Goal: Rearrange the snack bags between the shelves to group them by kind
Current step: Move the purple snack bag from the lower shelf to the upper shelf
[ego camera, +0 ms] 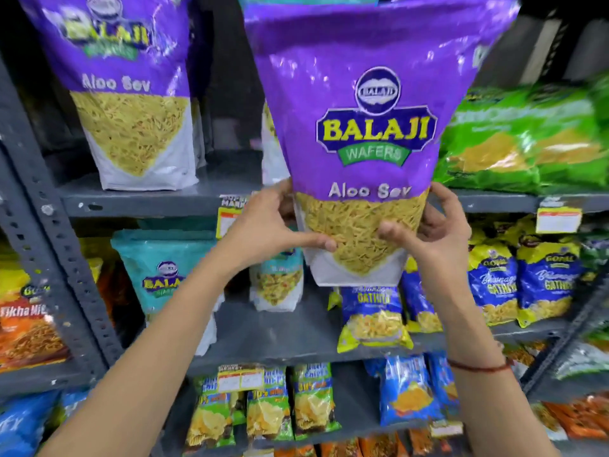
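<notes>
While held upright before the upper shelf, the purple bag is pinched by both grips: left hand, right hand.

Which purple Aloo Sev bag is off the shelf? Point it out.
The large purple Aloo Sev bag at centre, held up by the left hand and right hand; the other purple bag stands on the top shelf.

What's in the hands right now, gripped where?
Both hands, left hand and right hand, hold one large purple Balaji Aloo Sev snack bag by its lower sides, thumbs on the front.
</notes>
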Demonstrator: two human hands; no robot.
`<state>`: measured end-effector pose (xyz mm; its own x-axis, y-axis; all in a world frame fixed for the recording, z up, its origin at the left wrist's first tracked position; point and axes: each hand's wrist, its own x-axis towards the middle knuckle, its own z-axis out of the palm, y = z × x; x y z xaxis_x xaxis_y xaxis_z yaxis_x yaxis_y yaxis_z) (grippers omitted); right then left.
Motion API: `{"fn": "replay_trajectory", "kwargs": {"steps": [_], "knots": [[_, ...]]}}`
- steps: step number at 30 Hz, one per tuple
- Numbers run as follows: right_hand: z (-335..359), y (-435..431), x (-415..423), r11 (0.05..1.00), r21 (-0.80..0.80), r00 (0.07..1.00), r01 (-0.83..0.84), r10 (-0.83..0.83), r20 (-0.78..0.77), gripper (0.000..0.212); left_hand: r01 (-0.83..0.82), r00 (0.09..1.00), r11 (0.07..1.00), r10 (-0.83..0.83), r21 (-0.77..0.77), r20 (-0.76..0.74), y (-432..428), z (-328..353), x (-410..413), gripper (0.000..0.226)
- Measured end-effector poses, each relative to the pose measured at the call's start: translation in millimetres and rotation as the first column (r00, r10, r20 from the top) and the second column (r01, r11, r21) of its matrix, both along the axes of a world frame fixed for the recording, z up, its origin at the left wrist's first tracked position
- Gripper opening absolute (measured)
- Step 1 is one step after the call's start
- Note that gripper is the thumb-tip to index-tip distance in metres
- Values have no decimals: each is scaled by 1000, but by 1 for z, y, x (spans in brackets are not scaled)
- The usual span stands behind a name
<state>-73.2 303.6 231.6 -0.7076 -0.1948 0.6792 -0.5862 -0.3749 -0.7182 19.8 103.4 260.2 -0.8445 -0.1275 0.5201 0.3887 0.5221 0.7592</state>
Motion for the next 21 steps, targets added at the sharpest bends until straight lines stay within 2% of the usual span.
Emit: {"fn": "replay_trajectory", "kwargs": {"steps": [5, 11, 16, 19, 21], "knots": [[49, 15, -45, 995, -102, 997, 18, -26, -76, 59, 20, 995, 995, -30, -95, -97, 17, 59, -46, 73], [84, 25, -99, 989, -145, 995, 40, -53, -89, 58, 41, 993, 986, -58, -159, -106, 30, 94, -114, 70], [77, 25, -141, 990, -111, 993, 91, -98, -60, 60, 38, 997, 981, -50, -192, -58, 33, 92, -157, 68], [62, 21, -159, 991, -93, 995, 101, -103, -18, 56, -15, 1000, 969, 10, -245, -19, 33, 85, -175, 75], [57, 18, -169, 991, -96, 995, 95, -95, 1, 55, -72, 997, 972, 66, -225, -34, 34, 80, -180, 77]]}}
